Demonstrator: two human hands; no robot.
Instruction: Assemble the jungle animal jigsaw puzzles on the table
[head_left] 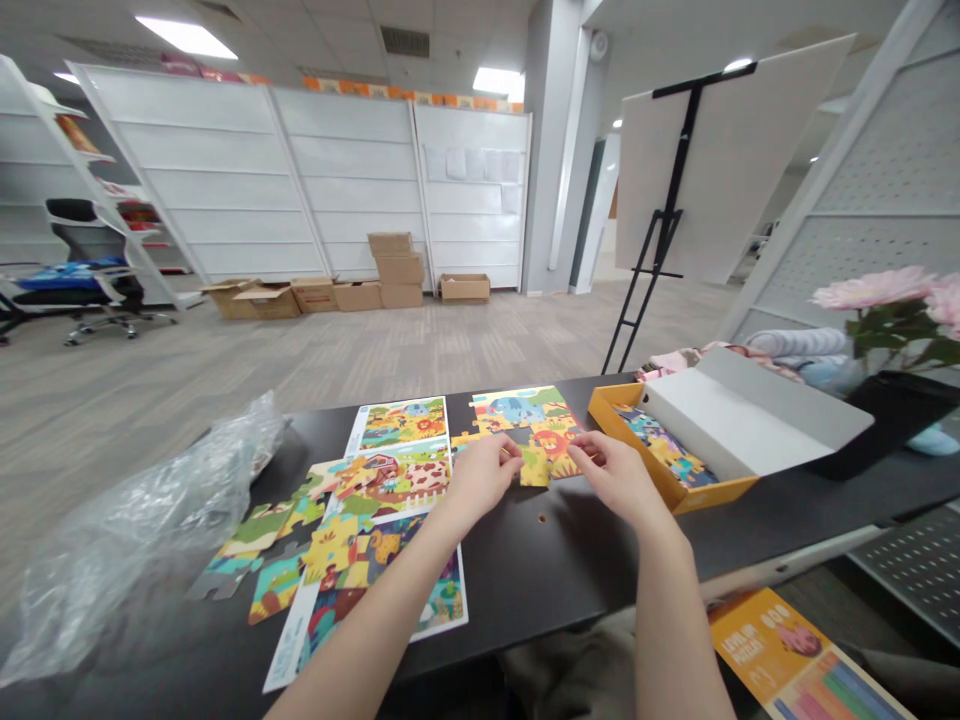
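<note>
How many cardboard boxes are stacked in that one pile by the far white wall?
3: the top box, the middle box right under it, and the bottom box lowest. More may be hidden behind them.

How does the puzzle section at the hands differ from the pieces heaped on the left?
The joined section is interlocked into one flat picture; the loose pieces lie scattered, some overlapping. The left hand and right hand touch the joined section; the loose pieces lie untouched. Both show bright cartoon colours.
</note>
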